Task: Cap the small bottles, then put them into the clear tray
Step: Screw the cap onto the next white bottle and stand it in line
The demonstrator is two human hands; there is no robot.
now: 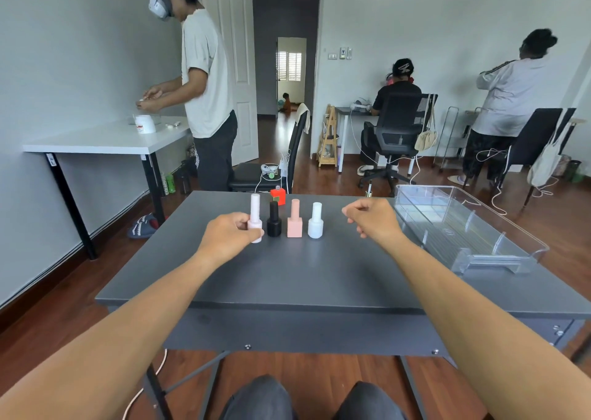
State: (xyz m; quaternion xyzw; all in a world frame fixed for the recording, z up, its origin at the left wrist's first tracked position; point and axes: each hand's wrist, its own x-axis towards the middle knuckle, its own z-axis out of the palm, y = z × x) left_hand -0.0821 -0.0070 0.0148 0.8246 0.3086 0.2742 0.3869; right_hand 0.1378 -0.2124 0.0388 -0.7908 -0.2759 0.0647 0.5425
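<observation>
Left hand (232,232) grips pale pink bottle (255,216) low; right hand (372,218) loosely curled, empty. We should lift straight, sparing adjacent black bottle (273,221), toward clear tray (447,227), right edge of table (287,275).

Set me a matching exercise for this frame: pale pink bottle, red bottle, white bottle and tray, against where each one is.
Things:
1. pale pink bottle
2. red bottle
3. white bottle
4. tray

Places:
A. right end of the row
B. right side of the table, no bottles in it
C. gripped by the left hand
D. behind the row

Pairs: 1-C; 2-D; 3-A; 4-B
</observation>
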